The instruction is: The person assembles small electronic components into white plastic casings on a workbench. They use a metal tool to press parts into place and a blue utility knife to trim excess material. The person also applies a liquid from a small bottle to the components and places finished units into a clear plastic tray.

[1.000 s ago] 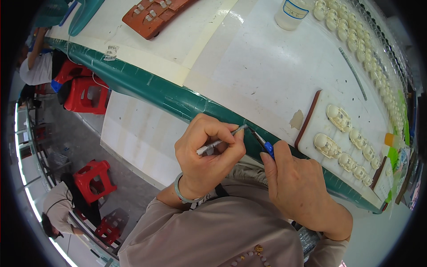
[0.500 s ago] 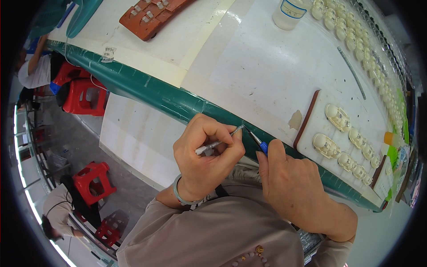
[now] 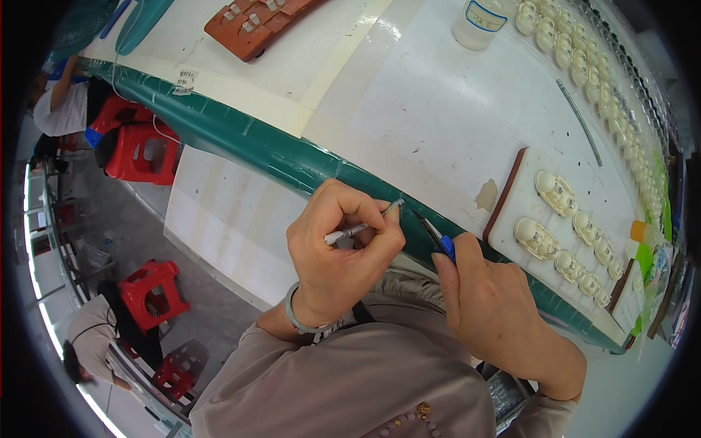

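My left hand [image 3: 343, 244] is closed around a thin grey rod [image 3: 394, 205] with a ribbed, coil-like stretch and a whitish end [image 3: 333, 239] that sticks out by the palm. The rod's other tip shows beyond my thumb and fingertips. In my right hand [image 3: 485, 292] is a slim pointed tool [image 3: 444, 244] with a blue grip and a dark, narrow tip; its exact kind is hard to make out. That tip points at the rod's end, with a small gap between them. Both hands are over the green front edge [image 3: 292, 164] of the white workbench [image 3: 409, 109].
At the right, a white board [image 3: 515, 193] with a brown edge carries several cream moulded parts [image 3: 535, 239]. Rows of similar parts [image 3: 577, 69] stand behind. A grey rod [image 3: 579, 120], a lidless-looking clear tub [image 3: 478, 29] and a reddish-brown tray [image 3: 244, 36] lie farther back. Red stools [image 3: 153, 292] and people are at left.
My right hand has shifted slightly right, drawing the blue tool's tip away from the rod's end. The left hand keeps its hold, nearly in place.
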Tool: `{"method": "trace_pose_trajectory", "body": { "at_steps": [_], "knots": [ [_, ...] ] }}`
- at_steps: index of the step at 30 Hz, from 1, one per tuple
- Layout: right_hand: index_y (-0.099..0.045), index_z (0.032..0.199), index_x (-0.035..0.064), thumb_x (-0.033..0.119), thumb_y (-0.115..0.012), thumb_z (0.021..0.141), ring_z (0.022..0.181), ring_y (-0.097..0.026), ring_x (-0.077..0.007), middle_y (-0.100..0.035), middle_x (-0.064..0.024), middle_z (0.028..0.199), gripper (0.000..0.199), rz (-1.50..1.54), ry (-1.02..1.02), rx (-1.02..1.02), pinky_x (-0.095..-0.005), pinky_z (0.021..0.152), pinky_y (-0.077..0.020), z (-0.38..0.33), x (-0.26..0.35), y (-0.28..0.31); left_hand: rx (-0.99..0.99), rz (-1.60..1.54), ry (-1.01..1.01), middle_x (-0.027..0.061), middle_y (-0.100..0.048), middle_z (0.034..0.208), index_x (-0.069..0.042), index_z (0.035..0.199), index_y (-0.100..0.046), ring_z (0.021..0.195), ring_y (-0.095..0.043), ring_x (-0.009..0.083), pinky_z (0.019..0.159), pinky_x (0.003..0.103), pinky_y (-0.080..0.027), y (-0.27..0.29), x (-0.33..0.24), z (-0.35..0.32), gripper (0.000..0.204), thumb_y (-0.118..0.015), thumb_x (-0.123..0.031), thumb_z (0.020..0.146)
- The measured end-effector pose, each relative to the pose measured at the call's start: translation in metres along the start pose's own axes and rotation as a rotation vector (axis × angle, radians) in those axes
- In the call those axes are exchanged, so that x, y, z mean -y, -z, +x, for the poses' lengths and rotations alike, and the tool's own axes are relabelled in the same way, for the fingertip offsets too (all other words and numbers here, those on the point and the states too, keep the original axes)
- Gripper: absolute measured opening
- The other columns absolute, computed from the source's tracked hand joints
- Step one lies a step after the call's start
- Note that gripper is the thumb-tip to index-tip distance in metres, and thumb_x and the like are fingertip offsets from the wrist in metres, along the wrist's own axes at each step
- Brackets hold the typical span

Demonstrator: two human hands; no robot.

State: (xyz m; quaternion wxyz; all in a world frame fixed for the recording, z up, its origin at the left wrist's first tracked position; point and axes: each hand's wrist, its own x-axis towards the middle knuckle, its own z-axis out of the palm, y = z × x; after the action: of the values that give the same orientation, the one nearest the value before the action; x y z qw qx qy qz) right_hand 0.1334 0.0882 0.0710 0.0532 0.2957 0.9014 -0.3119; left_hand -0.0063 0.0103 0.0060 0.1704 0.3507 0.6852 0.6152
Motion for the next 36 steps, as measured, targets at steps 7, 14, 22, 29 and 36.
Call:
{"method": "trace_pose_trajectory", "body": {
  "at_steps": [7,14,22,29,36],
  "knots": [
    [-0.04,0.077,0.0024,0.018,-0.05,0.093,0.035,-0.052,-0.0228,-0.05,-0.0086,0.047,0.024,-0.103,0.02,0.007,-0.033,0.033,-0.0417,0.007,0.008,0.001,0.007,0.003,0.013,0.0031,-0.056,0.071,-0.003,0.068,-0.052,0.052,-0.047,0.0008,0.044,0.015,-0.037,0.0,-0.002,0.0,0.02,-0.068,0.007,0.069],
    [-0.042,0.08,0.0016,0.017,-0.052,0.092,0.035,-0.053,-0.0239,-0.05,-0.0084,0.045,0.022,-0.251,-0.003,0.02,-0.034,0.035,-0.0421,0.009,0.014,-0.004,0.0,0.007,-0.002,0.0031,-0.056,0.071,-0.003,0.068,-0.051,0.051,-0.047,0.0012,0.044,0.015,-0.037,0.0,-0.001,0.0,0.02,-0.069,0.007,0.068],
    [-0.042,0.079,0.0019,0.019,-0.054,0.091,0.037,-0.054,-0.0273,-0.052,-0.0112,0.045,0.024,-0.281,-0.044,0.003,-0.0367,0.036,-0.043,0.003,0.019,-0.006,0.002,0.036,-0.043,0.0027,-0.055,0.07,-0.003,0.068,-0.051,0.052,-0.048,0.0017,0.045,0.016,-0.038,0.0,0.0,0.0,0.02,-0.068,0.008,0.069],
    [-0.042,0.074,0.0032,0.029,-0.056,0.09,0.034,-0.052,-0.0243,-0.049,-0.0083,0.044,0.033,-0.212,-0.064,-0.066,-0.0343,0.032,-0.0411,-0.007,0.016,0.004,0.009,-0.017,-0.038,0.002,-0.055,0.07,-0.003,0.075,-0.051,0.053,-0.051,0.0041,0.047,0.017,-0.04,-0.001,0.003,-0.002,0.019,-0.066,0.009,0.071],
    [-0.042,0.07,0.0057,0.032,-0.053,0.092,0.032,-0.051,-0.0214,-0.047,-0.006,0.042,0.036,-0.304,-0.007,-0.105,-0.0314,0.032,-0.0403,0.004,0.01,-0.004,0.037,0.043,-0.056,0.0031,-0.057,0.072,-0.002,0.081,-0.051,0.054,-0.052,0.0049,0.048,0.018,-0.041,0.002,0.0,-0.001,0.019,-0.064,0.008,0.073]
  ]
}}
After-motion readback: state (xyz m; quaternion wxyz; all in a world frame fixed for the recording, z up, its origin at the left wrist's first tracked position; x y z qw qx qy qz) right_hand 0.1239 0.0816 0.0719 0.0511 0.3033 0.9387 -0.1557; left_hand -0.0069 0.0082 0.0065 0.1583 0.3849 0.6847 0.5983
